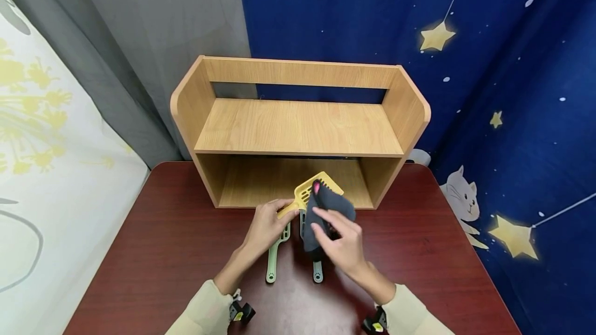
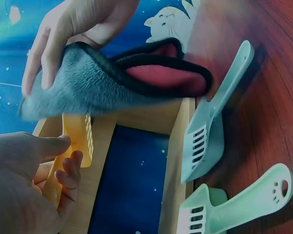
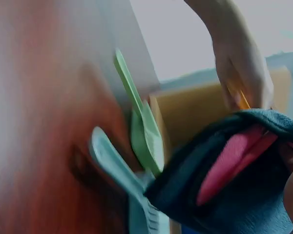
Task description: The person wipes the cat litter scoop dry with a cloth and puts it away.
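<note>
My left hand [image 1: 266,226] grips a yellow litter scoop [image 1: 303,190] by its handle, with the slotted scoop end up in front of the shelf. A folded grey cloth [image 1: 332,203], black-edged and pink inside, is in my right hand [image 1: 343,244], pinched between thumb and fingers. The cloth overlaps the yellow scoop in the head view. On the table below lie a pale green scoop [image 1: 272,262] and a blue-grey scoop [image 1: 317,273], the latter partly hidden by the cloth. Both show clearly in the left wrist view, handles pointing away from the shelf.
A wooden two-tier shelf [image 1: 298,128] stands at the back of the dark red table [image 1: 186,257], just beyond my hands. Behind it hang a grey curtain [image 1: 163,14] and a blue star-patterned curtain [image 1: 335,9]. A white patterned cloth [image 1: 60,133] hangs at the left.
</note>
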A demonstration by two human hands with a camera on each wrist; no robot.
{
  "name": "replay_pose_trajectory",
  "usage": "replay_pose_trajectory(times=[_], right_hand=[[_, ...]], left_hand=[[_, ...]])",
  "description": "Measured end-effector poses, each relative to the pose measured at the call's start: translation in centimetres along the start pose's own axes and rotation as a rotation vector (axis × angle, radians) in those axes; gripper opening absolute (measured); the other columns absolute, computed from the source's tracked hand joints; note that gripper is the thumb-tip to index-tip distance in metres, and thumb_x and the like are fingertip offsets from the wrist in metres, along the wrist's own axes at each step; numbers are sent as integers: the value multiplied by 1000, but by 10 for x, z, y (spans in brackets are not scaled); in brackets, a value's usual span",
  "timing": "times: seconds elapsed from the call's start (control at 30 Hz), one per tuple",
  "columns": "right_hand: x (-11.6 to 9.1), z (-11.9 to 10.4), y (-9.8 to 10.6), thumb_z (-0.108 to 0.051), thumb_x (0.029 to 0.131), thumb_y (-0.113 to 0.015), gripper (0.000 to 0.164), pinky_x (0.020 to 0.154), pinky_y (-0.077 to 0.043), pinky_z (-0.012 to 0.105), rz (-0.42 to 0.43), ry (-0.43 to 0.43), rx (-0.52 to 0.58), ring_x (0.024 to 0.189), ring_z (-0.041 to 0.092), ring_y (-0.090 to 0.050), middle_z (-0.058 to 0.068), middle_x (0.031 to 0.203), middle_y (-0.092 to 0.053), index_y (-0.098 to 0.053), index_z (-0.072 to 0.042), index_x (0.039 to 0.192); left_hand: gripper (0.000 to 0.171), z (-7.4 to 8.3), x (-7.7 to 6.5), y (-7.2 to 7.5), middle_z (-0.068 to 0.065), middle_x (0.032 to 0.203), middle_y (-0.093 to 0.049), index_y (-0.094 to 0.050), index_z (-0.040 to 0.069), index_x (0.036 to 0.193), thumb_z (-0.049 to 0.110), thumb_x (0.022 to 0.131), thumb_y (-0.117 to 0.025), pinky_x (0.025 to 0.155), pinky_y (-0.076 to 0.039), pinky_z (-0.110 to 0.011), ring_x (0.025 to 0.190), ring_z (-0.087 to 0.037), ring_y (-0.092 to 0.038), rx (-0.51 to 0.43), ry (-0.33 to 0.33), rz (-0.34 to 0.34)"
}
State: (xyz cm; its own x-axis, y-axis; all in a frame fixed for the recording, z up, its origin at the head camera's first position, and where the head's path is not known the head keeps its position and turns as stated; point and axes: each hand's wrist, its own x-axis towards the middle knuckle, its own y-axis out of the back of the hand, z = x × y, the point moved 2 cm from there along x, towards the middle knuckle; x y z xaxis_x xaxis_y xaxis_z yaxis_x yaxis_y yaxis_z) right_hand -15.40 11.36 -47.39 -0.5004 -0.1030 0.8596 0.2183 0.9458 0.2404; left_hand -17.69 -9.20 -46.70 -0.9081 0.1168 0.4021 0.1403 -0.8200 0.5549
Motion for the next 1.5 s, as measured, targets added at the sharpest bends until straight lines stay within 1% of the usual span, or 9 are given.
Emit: replay_pose_trajectory(times=[0.2,0.3,0.4,0.5,0.6,0.77,0.93,1.17,1.5], right_hand=[[-5,-9,-12,7,78,-84,41,72,-57,23,1,17,4,82,21,-73,14,100,-78,-79,0,117],[-1,-5,-2,8,77,-85,40,62,-54,19,69,-65,-20,70,16,-68,13,95,-78,-79,0,116],[6,2,12,9,77,-85,40,48,-44,15,138,-161,-56,55,5,-53,9,79,-72,-80,-2,115],[15,6,26,11,77,-85,39,44,-36,16,187,-226,-107,49,-1,-41,5,66,-62,-81,-2,114],[26,2,37,17,76,-82,37,47,-39,13,205,-260,-104,48,-2,-44,13,68,-66,-80,3,111],[35,0,53,21,80,-77,35,56,-48,11,162,-376,23,53,-1,-57,28,86,-73,-76,11,113],[30,22,69,16,85,-78,37,60,-53,14,129,-558,147,63,0,-63,26,88,-74,-76,7,120],[36,35,99,12,85,-81,34,59,-52,16,89,-589,142,61,5,-63,6,83,-76,-77,4,119],[38,45,133,9,88,-79,34,63,-58,21,-93,-647,85,69,7,-72,6,91,-78,-75,5,122]], left_hand=[[27,2,0,1,-15,105,-80,-79,-3,114,9,90,-84,72,-60,-36,86,-20,-74,18,-32,5],[30,1,-1,5,-15,107,-80,-79,-2,116,12,90,-85,75,-60,-37,89,-20,-74,24,-10,-1],[31,0,-3,10,-14,106,-79,-79,-2,116,13,90,-85,71,-58,-33,83,-16,-70,21,10,-2],[31,-1,-5,15,-12,104,-79,-79,-2,116,12,89,-86,70,-56,-30,80,-13,-66,13,10,-6],[32,-1,-6,19,-11,104,-79,-79,-2,117,12,89,-86,70,-56,-29,79,-11,-64,11,3,-20],[32,0,-6,26,-11,103,-79,-78,-3,118,11,90,-85,60,-50,-23,69,-6,-58,6,16,-56],[31,6,-2,38,-11,98,-77,-78,-4,118,11,91,-84,55,-47,-22,64,-7,-56,29,-12,-81],[31,24,9,64,-9,96,-77,-78,-4,117,10,90,-85,63,-51,-24,73,-12,-61,58,-137,-30],[34,43,39,99,-11,101,-76,-75,-4,125,9,94,-81,66,-52,-35,78,-18,-62,75,-180,45]])
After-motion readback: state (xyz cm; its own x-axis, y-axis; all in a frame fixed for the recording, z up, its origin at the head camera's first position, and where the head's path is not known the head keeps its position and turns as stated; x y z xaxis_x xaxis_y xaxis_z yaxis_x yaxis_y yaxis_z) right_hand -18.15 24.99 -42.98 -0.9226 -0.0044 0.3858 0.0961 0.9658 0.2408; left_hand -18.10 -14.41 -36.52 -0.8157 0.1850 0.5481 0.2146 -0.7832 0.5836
